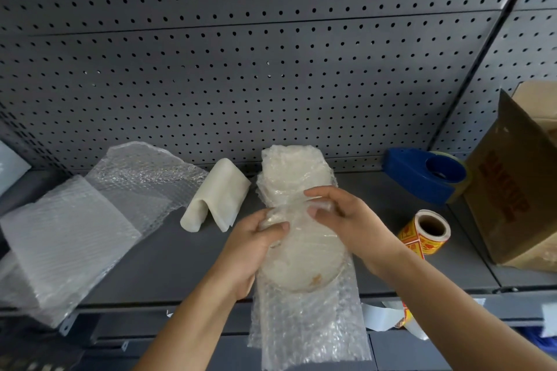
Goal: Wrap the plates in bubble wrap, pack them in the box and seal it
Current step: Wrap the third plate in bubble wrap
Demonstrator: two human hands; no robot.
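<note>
Right of plate [301, 256]: tape dispenser [422, 175], box [509, 190].

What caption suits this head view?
Both hands, left hand and right hand, fold clear bubble wrap over a round white plate.

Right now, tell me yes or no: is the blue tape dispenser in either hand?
No, the blue tape dispenser sits alone beside the brown cardboard box.

Two bare arms reach forward, one from each side, and the hands meet in the middle. The left hand [261, 230] is turned inward, its fingers curled and its thumb on top, pinching. The right hand [340, 214] sits just beside it and a little farther out, palm down, fingers bent and pointing at the left hand. Both wrists are bent inward.
</note>
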